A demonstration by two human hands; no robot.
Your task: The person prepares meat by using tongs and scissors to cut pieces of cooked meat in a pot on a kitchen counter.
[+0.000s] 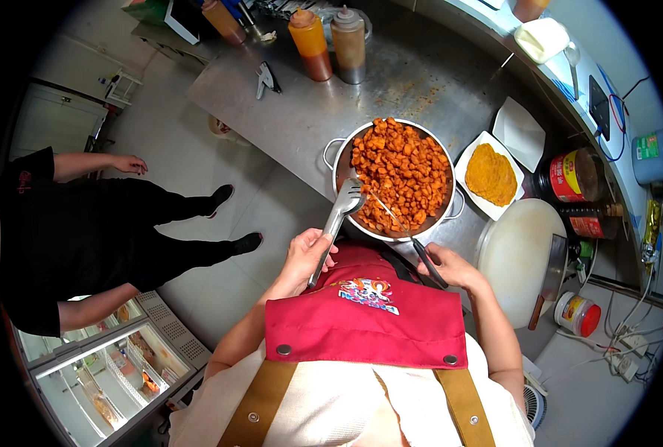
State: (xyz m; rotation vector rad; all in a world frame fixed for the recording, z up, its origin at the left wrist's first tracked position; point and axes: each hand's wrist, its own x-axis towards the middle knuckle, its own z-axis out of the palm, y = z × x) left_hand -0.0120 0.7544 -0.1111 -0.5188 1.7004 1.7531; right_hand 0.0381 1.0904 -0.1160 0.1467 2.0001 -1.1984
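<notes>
My left hand [309, 251] grips a pair of metal food tongs [337, 215], whose slotted head touches the left inner side of a two-handled metal pot [453, 167]. Small orange-brown pieces of food [401, 167], apparently fried, heap up inside that pot. Black-handled kitchen scissors [420, 251] are in my right hand [448, 265]; their blades reach over the near rim into the pieces. How far the blades are apart is hard to see. To the right of the pot, a flat breaded cutlet [490, 174] lies on a white square dish [468, 151].
Sauce bottles [312, 50] and a stapler-like tool [267, 81] stand or lie on the steel table [286, 125]. Right of me are a round cutting board [513, 262], a cleaver [552, 274] and large jars [574, 176]. A person in black [97, 223] stands left, near a glass-topped freezer [113, 374].
</notes>
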